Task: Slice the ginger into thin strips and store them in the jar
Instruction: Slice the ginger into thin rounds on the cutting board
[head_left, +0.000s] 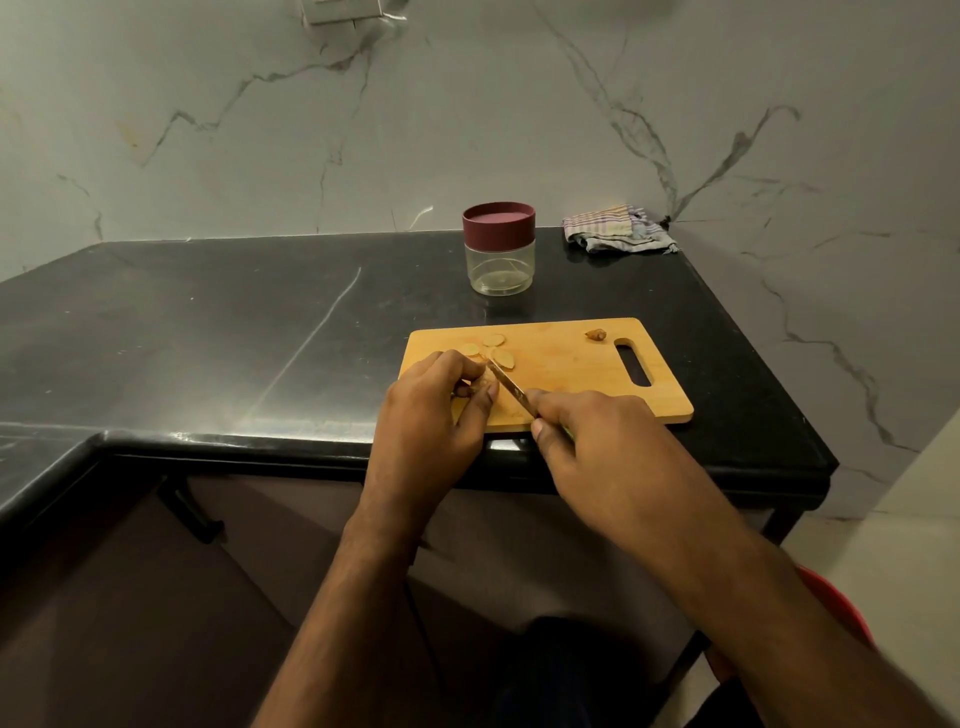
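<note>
On the black stone counter (208, 322) lies a rectangular wooden cutting board (571, 364). At its left end the left hand (436, 410) pinches a small ginger piece (480, 385) with curled fingers, while the right hand (587, 436) grips a thin steel knife (511, 387), its blade touching the ginger. Three pale ginger slices (493, 351) lie just beyond. Behind the board stands a clear plastic jar with maroon lid (498, 249), closed.

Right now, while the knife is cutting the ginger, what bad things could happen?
1. The left hand pinches the small ginger piece right beside the knife blade, so the fingertips could get nicked.
2. The cutting board sits near the counter edge, so hard pressing might make it slide.
3. The jar has its lid on, so the slices can't go in yet.
</note>
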